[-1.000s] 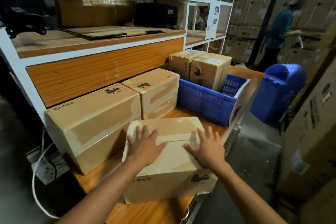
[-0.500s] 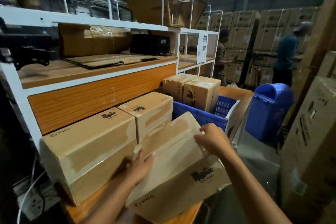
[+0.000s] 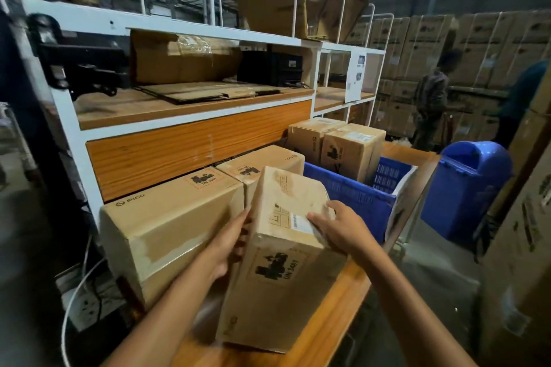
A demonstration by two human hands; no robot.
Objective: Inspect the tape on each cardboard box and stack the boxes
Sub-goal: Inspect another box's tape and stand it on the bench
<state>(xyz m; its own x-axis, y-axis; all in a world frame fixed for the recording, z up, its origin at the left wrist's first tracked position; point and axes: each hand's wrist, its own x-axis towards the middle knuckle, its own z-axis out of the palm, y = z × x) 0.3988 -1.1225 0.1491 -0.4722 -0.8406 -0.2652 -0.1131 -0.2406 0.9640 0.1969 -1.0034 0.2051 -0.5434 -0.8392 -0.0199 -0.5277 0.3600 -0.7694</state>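
Observation:
A brown cardboard box (image 3: 280,271) stands tilted on end at the front of the wooden table (image 3: 343,313), its taped face with a white label turned up. My left hand (image 3: 231,240) presses flat against the box's left side. My right hand (image 3: 337,226) rests on the upper face by the label, fingers spread. To its left lies a long taped box (image 3: 167,226), and behind it a second box (image 3: 262,164). Two more boxes (image 3: 337,144) stand in a blue crate (image 3: 357,197).
A white-framed shelf unit (image 3: 190,116) with flat cardboard and a black case rises behind the table. A blue bin (image 3: 465,188) stands on the floor to the right. Two people (image 3: 430,101) work near stacked cartons at the back. Large cartons (image 3: 524,247) line the right edge.
The box lay flat under both palms, then was tipped up and turned on end. My left hand slid to its left side and my right hand moved to the labelled face.

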